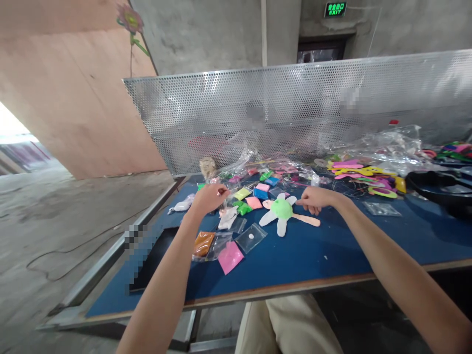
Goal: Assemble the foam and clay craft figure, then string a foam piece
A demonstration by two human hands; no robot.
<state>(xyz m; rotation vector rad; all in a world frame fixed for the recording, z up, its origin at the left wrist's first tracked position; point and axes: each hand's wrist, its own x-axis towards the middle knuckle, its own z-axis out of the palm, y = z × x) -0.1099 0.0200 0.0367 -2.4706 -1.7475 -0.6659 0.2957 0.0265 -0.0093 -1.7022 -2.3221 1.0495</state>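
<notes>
A clay turtle (pixel 281 210) with a green shell and white limbs lies on a wooden stick on the blue table (pixel 332 250). My right hand (pixel 314 198) rests just right of it, fingers curled, index finger pointing at the turtle's upper right limb. My left hand (pixel 208 196) hovers over small coloured clay packets (pixel 254 196), fingers pinched on something small I cannot make out. A white clay bag (pixel 227 218) lies just below that hand.
An orange packet (pixel 203 243), a pink packet (pixel 230 256) and clear zip bags (pixel 251 237) lie near the front. Foam cut-outs (pixel 363 173) and plastic wrap crowd the back right. A black tray (pixel 438 189) sits far right. A perforated metal panel (pixel 295 108) stands behind.
</notes>
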